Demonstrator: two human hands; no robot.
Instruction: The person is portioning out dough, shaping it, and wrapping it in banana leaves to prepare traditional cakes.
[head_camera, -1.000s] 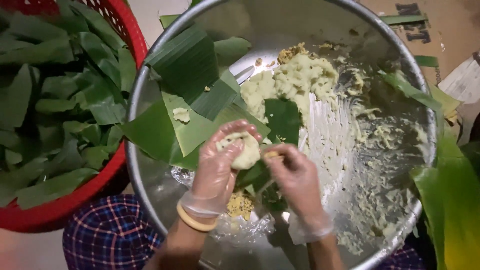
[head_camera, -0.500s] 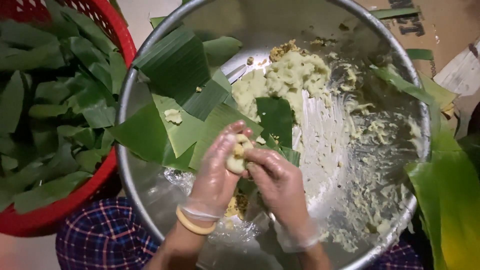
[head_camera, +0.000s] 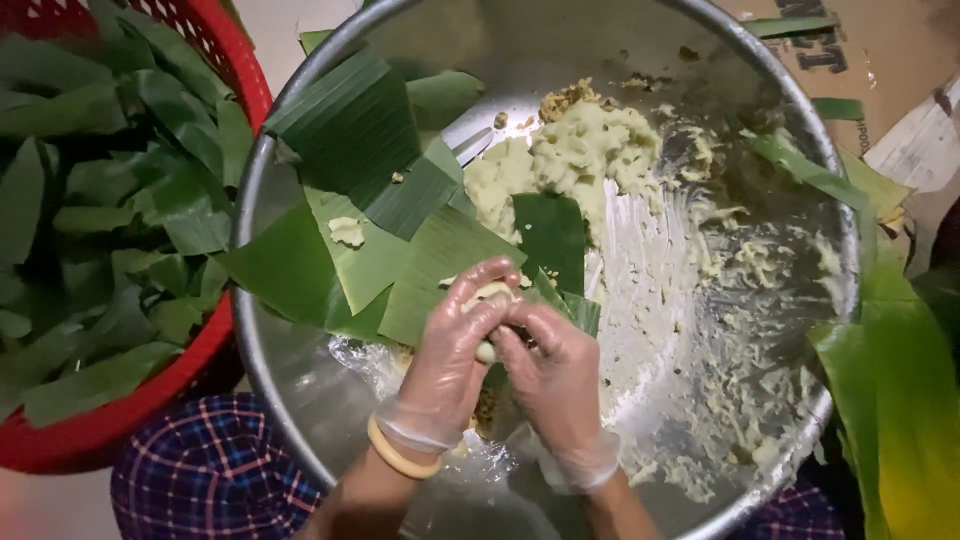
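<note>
Since a second ago the right hand (head_camera: 555, 375) has closed in from the side, and both gloved hands now cup one pale lump of dough (head_camera: 487, 300) between them; it was resting open in the left hand (head_camera: 455, 355) then, so the work looks to have gone from picking up to pressing or rolling. The left fingers (head_camera: 480, 285) curl over the top of the lump, the right fingers press against it from the 3 o'clock side, and only a sliver of dough shows between them. The lump sits at about 6 o'clock of the one big steel bowl (head_camera: 300, 420), above the cut banana-leaf pieces (head_camera: 400, 250), of which roughly six or seven overlap toward 9 o'clock. One mound of the same mashed dough (head_camera: 580, 155) lies near 12 o'clock, with smears spread toward 4 o'clock. A single red basket (head_camera: 215, 350) heaped with whole leaves stands at 9 o'clock outside the bowl, and long leaves (head_camera: 890, 400) lie at 3 o'clock. One yellow bangle (head_camera: 400, 455) circles the left wrist.
</note>
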